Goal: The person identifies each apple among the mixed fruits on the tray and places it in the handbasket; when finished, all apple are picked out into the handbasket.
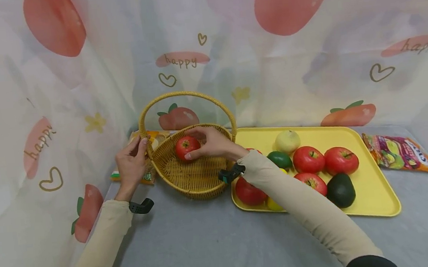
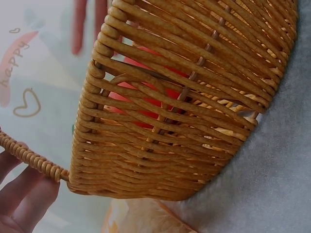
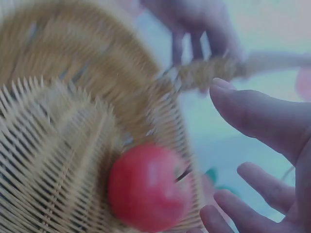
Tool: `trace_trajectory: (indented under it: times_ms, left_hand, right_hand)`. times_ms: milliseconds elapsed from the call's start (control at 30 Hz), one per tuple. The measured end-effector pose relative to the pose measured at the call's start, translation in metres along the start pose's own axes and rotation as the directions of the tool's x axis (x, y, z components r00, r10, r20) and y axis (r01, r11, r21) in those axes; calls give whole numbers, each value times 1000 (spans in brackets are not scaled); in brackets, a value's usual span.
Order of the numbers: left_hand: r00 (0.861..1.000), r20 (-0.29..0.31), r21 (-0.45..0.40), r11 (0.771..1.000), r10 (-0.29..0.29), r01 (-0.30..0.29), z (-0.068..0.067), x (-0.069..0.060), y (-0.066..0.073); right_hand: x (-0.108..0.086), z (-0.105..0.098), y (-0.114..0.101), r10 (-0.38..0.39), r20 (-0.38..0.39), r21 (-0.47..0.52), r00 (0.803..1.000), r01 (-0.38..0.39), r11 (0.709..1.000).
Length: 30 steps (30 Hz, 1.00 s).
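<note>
Left of the basket [image 1: 187, 174], the left hand [image 1: 131, 163] had its fingers curled around the handle [image 1: 184, 93]. Inside the basket, near its wall, was one red apple [image 1: 186, 147]. Just beside it, the right hand [image 1: 212, 142] reached over the basket, fingers spread wide and gripping nothing. Right of the basket, a yellow tray [image 1: 373, 182] bore more apples [image 1: 341, 160], an onion [image 1: 287, 141] and an avocado [image 1: 341, 191]. Placing that one apple looked nearly done; the tray's produce remained outside the basket.
</note>
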State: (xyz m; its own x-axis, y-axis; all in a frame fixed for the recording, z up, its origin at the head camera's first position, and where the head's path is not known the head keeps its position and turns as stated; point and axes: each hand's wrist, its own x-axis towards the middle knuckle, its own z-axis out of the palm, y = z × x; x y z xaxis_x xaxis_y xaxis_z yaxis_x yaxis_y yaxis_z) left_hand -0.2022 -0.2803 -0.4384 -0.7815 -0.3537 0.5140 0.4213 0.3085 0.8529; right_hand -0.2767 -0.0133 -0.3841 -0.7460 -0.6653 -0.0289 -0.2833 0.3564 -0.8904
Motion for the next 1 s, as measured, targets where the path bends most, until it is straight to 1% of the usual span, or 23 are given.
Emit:
trace_trajectory:
  times_ms: [133,233,300,367,467,567,733,833,900,1000]
  left_hand:
    - [1000,-5,-1,1000,14,-14,1,0,1]
    - [1000,1,0,1000,16,-16,2,-1,1]
    - [1000,4,5,1000,9,-9,1,-2,1]
    - [1000,2,10,1000,-1,1,1,-3,2]
    - [1000,-9,17,1000,-18,18,0,-4,3]
    - [1000,-15,17,1000,-18,19,0,-3,3]
    - [1000,-23,28,1000,3,-3,-1,-2,3]
    - [1000,-20,17,1000,5,-5,-1,-3,3]
    - [1000,-14,9,1000,2,-2,-1,-3,2]
    - [1000,-8,6,1000,0,0,0,-4,2]
  right_hand:
    - [-28,-9,-13,-95,28,-6,995,96,995]
    - [-52,-16,-15,-134,42,10,990,134,991]
    - [-69,-22,-11,-151,51,38,987,149,988]
    - [-87,-28,-4,-148,50,80,988,144,986]
    - [-112,-41,9,-142,30,126,989,137,983]
    - [-136,-55,25,-114,-4,153,993,113,982]
    - [-173,-77,50,-32,-83,130,996,42,991]
    - [-193,-90,62,-9,-137,110,991,25,994]
    - [-207,-99,68,-5,-180,76,984,19,997]
    - [-224,-113,72,-24,-243,26,970,31,999]
